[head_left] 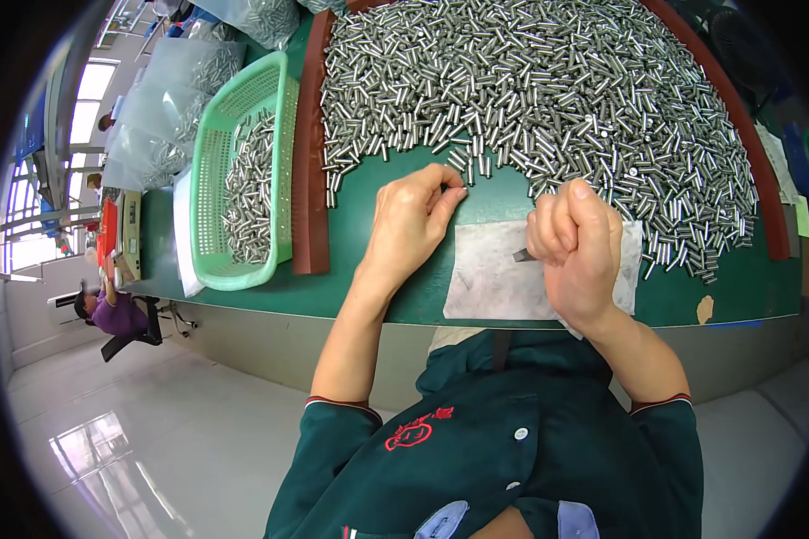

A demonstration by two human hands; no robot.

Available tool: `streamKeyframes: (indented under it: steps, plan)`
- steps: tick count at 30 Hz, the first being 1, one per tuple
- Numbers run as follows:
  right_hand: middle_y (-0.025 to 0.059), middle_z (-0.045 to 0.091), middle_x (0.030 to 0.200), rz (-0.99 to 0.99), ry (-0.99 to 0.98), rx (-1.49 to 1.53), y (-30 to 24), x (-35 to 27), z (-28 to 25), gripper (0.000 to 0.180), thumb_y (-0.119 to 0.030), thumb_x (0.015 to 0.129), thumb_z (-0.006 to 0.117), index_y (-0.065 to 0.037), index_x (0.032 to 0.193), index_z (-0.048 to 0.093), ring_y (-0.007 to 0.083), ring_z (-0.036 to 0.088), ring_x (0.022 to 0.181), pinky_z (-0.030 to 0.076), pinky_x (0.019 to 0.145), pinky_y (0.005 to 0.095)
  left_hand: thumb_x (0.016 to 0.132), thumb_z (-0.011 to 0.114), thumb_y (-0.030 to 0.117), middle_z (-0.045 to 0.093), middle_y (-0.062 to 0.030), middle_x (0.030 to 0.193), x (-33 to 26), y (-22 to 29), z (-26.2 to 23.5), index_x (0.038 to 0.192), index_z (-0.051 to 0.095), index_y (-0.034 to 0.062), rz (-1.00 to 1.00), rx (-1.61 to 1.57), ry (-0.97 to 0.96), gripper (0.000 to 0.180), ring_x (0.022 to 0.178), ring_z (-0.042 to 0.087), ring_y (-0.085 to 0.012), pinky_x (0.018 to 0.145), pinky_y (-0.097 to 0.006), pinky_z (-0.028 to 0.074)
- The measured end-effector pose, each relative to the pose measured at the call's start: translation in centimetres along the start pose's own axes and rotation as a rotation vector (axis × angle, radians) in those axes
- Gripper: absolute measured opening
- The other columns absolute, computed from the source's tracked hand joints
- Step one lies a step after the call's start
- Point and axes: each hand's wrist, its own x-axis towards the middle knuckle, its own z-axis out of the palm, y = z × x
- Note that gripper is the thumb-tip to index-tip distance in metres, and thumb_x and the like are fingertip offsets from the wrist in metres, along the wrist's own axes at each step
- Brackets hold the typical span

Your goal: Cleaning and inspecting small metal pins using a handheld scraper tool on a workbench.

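My left hand [409, 220] reaches to the near edge of a wide heap of short shiny metal pins [530, 81]. Its thumb and forefinger are pinched together beside a few loose pins; whatever lies between the fingertips is hidden. Over a smudged white sheet [494, 287], my right hand [580, 247] is curled into a fist. A small dark grey metal piece [522, 255] sticks out from its left side; the rest of it is hidden by the fingers. The sheet lies flat at the front of the green tabletop [404, 292].
Brown-red rails [310, 198] border the heap at the sides. Left of them stands a green plastic basket [208, 180] part-filled with pins. Clear bags of pins [166, 108] lie behind it. Further left, a person in purple [121, 314] sits on a chair.
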Motion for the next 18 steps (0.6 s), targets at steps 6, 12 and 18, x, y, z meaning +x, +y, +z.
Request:
streamKeyframes:
  steps: [6, 12, 18]
  plan:
    - [-0.0011, 0.03, 0.046, -0.01, 0.002, -0.004, 0.0, -0.1, -0.1, 0.039, -0.019, 0.089, 0.033, -0.008, 0.052, 0.029, 0.0048, 0.022, 0.043, 0.017, 0.039, 0.0212, 0.079, 0.056, 0.007, 0.045, 0.0043, 0.064, -0.3, -1.2, -1.0, 0.081, 0.054, 0.0003, -0.196, -0.553, -0.082, 0.007, 0.057, 0.037, -0.0027, 0.051, -0.018, 0.032]
    - [-0.0013, 0.029, 0.046, 0.002, 0.006, 0.005, 0.0, -0.1, 0.0, 0.039, -0.02, 0.089, 0.033, -0.008, 0.052, 0.028, 0.0048, 0.021, 0.043, 0.017, 0.039, 0.0215, 0.082, 0.054, 0.011, 0.048, 0.0036, 0.071, -0.3, -1.2, -1.4, 0.083, 0.054, 0.0011, -0.273, -0.73, -0.13, 0.01, 0.064, 0.04, -0.0033, 0.057, -0.017, 0.033]
    - [-0.0009, 0.026, 0.044, -0.012, 0.0, -0.051, 0.1, 0.1, 0.0, 0.039, -0.023, 0.089, 0.031, -0.01, 0.053, 0.028, 0.0065, 0.017, 0.039, 0.017, 0.038, 0.0229, 0.082, 0.054, 0.011, 0.048, 0.0037, 0.071, -0.3, -1.2, -1.3, 0.083, 0.054, 0.0014, -0.25, -0.721, -0.123, 0.01, 0.064, 0.04, -0.0032, 0.058, -0.017, 0.033]
